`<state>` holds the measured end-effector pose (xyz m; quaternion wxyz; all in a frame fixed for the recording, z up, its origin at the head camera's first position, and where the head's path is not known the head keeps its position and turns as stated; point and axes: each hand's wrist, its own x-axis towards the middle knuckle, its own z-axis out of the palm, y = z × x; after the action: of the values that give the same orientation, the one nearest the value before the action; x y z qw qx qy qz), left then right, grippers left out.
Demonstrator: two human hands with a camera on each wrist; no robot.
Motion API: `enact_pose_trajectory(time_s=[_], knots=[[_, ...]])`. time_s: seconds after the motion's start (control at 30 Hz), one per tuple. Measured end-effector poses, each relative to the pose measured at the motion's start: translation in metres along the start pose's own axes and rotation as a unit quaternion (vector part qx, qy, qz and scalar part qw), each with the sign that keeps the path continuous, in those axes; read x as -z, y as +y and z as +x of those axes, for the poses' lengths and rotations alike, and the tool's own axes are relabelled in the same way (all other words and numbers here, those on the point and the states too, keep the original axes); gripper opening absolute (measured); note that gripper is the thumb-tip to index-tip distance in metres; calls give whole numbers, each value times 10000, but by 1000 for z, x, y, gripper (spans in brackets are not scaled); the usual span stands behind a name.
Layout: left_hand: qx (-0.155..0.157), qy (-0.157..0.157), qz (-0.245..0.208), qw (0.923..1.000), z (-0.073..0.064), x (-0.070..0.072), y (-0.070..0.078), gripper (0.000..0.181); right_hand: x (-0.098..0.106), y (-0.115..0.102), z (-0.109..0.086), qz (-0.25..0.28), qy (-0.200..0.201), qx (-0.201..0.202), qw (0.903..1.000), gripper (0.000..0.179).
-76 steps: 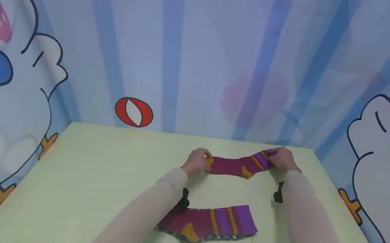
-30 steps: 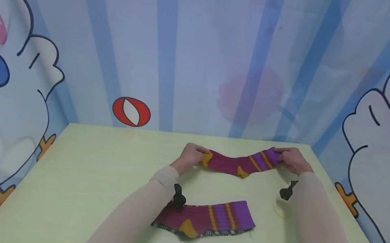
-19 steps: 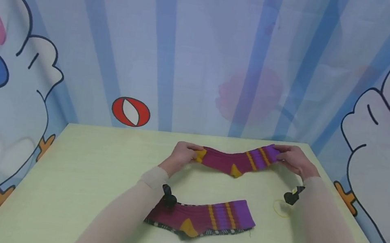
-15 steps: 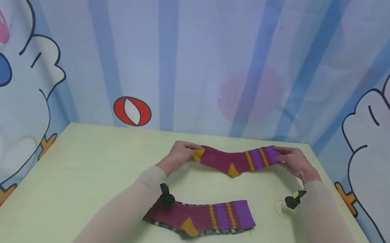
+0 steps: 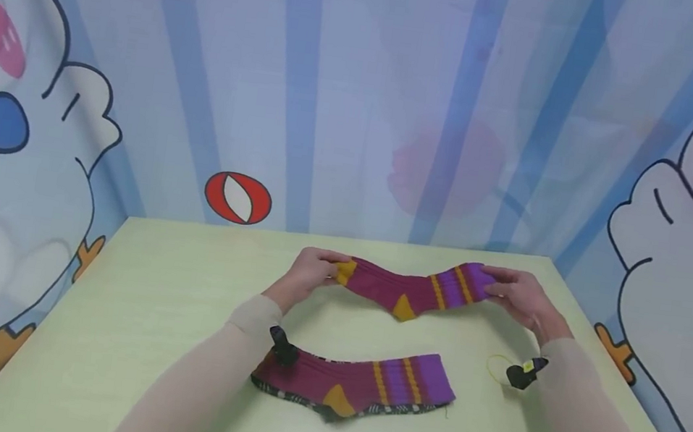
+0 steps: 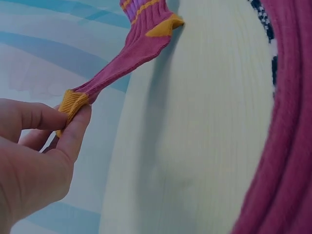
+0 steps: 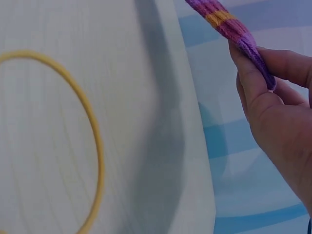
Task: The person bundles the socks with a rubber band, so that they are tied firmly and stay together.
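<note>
A maroon sock (image 5: 386, 288) with yellow toe and heel and a purple striped cuff is stretched between both hands near the table's far side. My left hand (image 5: 308, 271) pinches its yellow toe, thumb against fingers, as the left wrist view shows. At the other end my right hand (image 5: 523, 296) pinches the purple cuff. The heel sags a little in the middle, and a shadow falls on the table under it. Closer to me lies a matching maroon sock (image 5: 364, 385), over a black-and-white patterned layer (image 5: 393, 409) that shows along its edges. The left wrist camera hides part of its toe.
A thin yellow rubber band (image 7: 99, 156) lies on the pale table (image 5: 176, 310) below the right wrist. A printed blue backdrop (image 5: 361, 101) rises behind the table's far edge and along both sides.
Both hands have lifted the upper sock and carried it a little to the left, its heel now hanging lower. The lower sock has stayed in place, and more of its toe shows.
</note>
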<state>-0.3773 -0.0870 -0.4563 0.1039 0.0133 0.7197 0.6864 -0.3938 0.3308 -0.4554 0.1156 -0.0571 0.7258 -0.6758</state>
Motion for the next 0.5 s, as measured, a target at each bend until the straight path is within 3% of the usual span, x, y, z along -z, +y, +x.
enact_pose_trajectory(time_s=[0.23,0.5], knots=[[-109,-220,2,9997,-24,17,6,34,-13,-8,-16,-190,-95,144,9997,56],[-1,-317,47,9995,-48,34,10,35,-36,-18,-35,-215,-309,347,9987,60]])
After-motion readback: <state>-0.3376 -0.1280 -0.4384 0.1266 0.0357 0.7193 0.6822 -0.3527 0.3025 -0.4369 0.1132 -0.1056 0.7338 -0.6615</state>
